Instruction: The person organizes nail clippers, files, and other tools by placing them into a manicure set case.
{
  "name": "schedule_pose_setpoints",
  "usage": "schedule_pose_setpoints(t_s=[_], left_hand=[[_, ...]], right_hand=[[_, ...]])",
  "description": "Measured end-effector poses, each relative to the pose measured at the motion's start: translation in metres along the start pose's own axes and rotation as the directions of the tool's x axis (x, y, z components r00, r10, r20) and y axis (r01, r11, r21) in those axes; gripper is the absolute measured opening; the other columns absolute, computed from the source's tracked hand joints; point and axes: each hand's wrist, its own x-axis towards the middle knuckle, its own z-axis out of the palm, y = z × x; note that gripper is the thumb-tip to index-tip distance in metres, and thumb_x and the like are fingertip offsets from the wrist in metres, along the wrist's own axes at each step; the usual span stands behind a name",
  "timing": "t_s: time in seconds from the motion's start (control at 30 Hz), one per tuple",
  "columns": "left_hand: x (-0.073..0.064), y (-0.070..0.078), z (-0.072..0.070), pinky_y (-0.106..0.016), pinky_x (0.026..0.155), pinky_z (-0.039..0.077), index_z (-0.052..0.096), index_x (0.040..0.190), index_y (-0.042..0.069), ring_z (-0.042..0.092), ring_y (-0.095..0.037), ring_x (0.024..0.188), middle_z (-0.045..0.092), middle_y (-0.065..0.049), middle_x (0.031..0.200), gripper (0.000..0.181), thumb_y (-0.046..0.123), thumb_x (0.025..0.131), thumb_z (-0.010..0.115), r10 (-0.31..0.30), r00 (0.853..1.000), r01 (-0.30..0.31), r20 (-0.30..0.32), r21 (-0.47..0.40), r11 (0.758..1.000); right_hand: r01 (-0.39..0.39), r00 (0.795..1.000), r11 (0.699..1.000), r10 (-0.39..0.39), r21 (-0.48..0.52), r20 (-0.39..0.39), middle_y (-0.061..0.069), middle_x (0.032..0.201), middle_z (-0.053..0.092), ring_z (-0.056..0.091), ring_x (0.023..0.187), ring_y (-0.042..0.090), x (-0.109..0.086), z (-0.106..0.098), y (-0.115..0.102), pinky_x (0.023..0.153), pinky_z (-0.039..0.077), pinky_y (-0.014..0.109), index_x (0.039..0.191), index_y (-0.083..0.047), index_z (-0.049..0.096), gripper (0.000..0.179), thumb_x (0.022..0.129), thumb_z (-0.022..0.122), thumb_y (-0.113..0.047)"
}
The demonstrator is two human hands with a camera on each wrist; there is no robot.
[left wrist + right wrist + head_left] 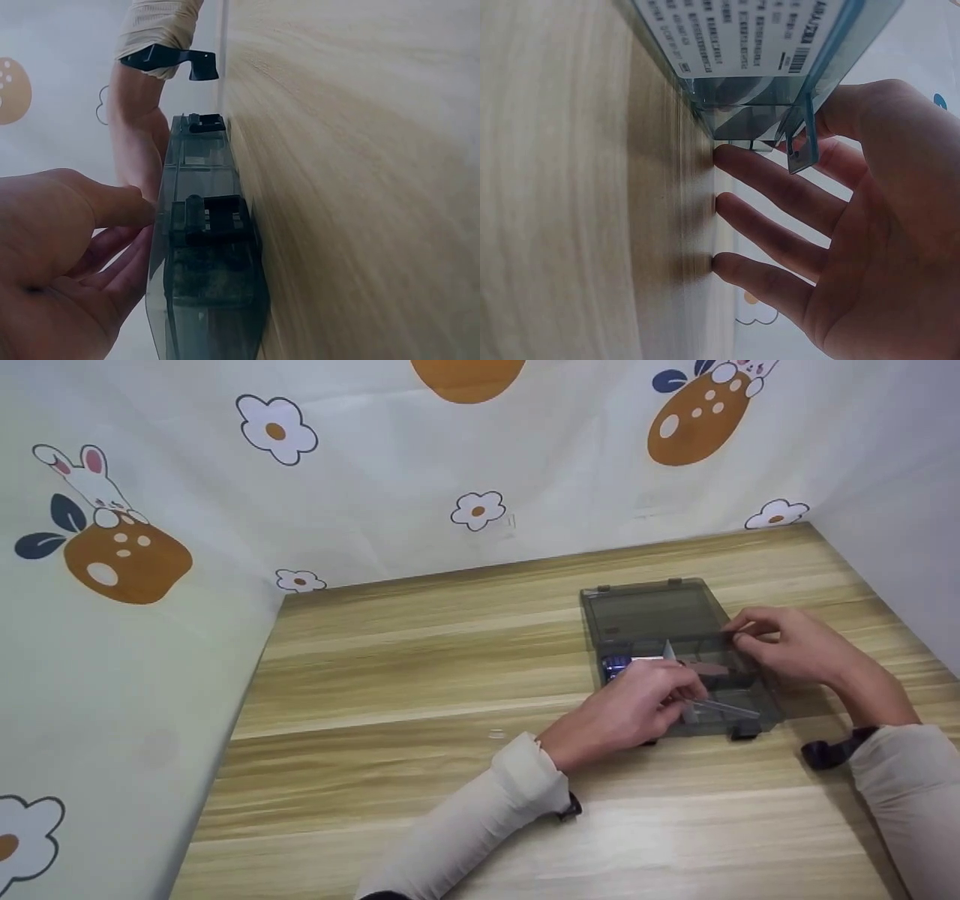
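Observation:
A translucent grey compartment box point(720, 726) lies on the table with its lid point(649, 611) laid back. Over the front compartments, my left hand point(637, 701) pinches a thin clear plastic strip point(727, 708), which sticks out to the right. The left wrist view shows the left thumb and fingers point(124, 206) at the box's top edge, beside its dark latches point(217, 217). My right hand point(806, 645) grips the box near the lid hinge with thumb and index finger. Its other fingers point(769, 225) are spread, tips at the tabletop. A printed label point(742, 34) shows on the box.
In the box, a blue item point(615, 665) lies at the left, partly covered by the left hand. A pale upright divider point(669, 649) and a pinkish piece point(705, 667) are behind that hand. A small clear piece point(496, 733) lies on the table point(420, 675). Patterned sheeting point(375, 495) stands behind.

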Motion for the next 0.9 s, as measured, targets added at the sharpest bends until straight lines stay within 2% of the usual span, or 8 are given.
schedule_pose_setpoints(t_s=[0.07,0.23,0.3,0.47,0.5,0.57,0.73,0.9], left_hand=[[-0.002,-0.001,-0.001,-0.007,0.096,0.048,0.079,0.117,0.010,0.068,-0.003,0.105,0.080,0.002,0.115,0.020,0.003,0.103,0.066,-0.001,1.000,0.001,-0.001,-0.005,1.000],[-0.007,-0.002,-0.003,-0.006,0.097,0.048,0.078,0.118,0.010,0.071,-0.003,0.105,0.080,0.001,0.115,0.020,0.004,0.103,0.066,0.000,1.000,0.000,-0.016,-0.010,1.000],[-0.010,-0.001,-0.004,-0.008,0.100,0.048,0.077,0.118,0.011,0.071,-0.002,0.108,0.080,0.002,0.115,0.020,0.004,0.103,0.066,0.000,1.000,0.000,-0.020,0.000,1.000],[-0.017,0.003,-0.005,-0.012,0.107,0.048,0.077,0.117,0.014,0.070,-0.003,0.117,0.079,0.007,0.117,0.018,0.009,0.103,0.067,0.000,1.000,0.001,-0.022,0.067,0.998],[-0.019,0.003,-0.006,-0.013,0.108,0.048,0.077,0.117,0.015,0.070,-0.004,0.117,0.079,0.007,0.117,0.018,0.010,0.103,0.067,0.001,1.000,0.001,-0.026,0.085,0.996],[-0.022,0.004,-0.007,-0.014,0.109,0.049,0.078,0.116,0.016,0.070,-0.005,0.118,0.078,0.008,0.116,0.017,0.011,0.103,0.068,0.004,0.999,0.000,-0.036,0.107,0.994],[-0.033,0.002,-0.012,-0.016,0.110,0.049,0.079,0.116,0.019,0.069,-0.008,0.121,0.077,0.009,0.116,0.015,0.014,0.104,0.070,0.008,0.999,-0.002,-0.054,0.102,0.995],[-0.049,-0.004,-0.016,-0.018,0.107,0.052,0.079,0.115,0.017,0.070,-0.011,0.117,0.078,0.006,0.116,0.014,0.015,0.104,0.072,-0.012,0.997,0.018,-0.073,0.090,0.996]], right_hand=[[-0.011,1.000,1.000,0.011,-0.010,0.006,0.029,0.128,0.075,0.070,0.122,0.054,0.000,0.000,-0.001,0.084,0.050,0.017,0.123,-0.008,0.076,0.022,0.107,0.064,-0.015],[-0.028,1.000,0.999,0.029,-0.022,0.011,0.029,0.129,0.074,0.069,0.123,0.055,0.000,0.000,-0.002,0.093,0.059,0.046,0.125,-0.009,0.075,0.023,0.107,0.063,-0.017],[-0.029,1.000,0.999,0.030,-0.021,0.011,0.029,0.129,0.074,0.069,0.124,0.055,0.000,0.001,-0.002,0.093,0.059,0.045,0.125,-0.009,0.076,0.023,0.107,0.063,-0.017],[-0.026,1.000,0.999,0.027,-0.021,0.008,0.025,0.127,0.077,0.069,0.125,0.052,0.000,0.000,-0.001,0.088,0.053,0.027,0.123,-0.012,0.077,0.023,0.107,0.063,-0.019],[-0.027,1.000,0.999,0.027,-0.020,0.009,0.024,0.126,0.077,0.069,0.125,0.052,0.000,0.000,-0.001,0.089,0.053,0.027,0.123,-0.013,0.077,0.022,0.107,0.063,-0.019],[-0.027,1.000,0.999,0.027,-0.019,0.009,0.024,0.126,0.077,0.069,0.126,0.052,0.001,0.001,-0.001,0.092,0.056,0.033,0.123,-0.013,0.077,0.022,0.107,0.062,-0.019],[-0.034,0.999,0.999,0.034,-0.007,0.024,0.029,0.130,0.074,0.066,0.128,0.057,0.002,0.002,-0.001,0.103,0.055,0.067,0.126,-0.009,0.075,0.024,0.108,0.060,-0.018],[-0.035,0.999,0.999,0.035,-0.001,0.026,0.029,0.130,0.074,0.065,0.128,0.057,0.000,0.001,0.000,0.106,0.052,0.071,0.126,-0.008,0.075,0.025,0.108,0.060,-0.017]])
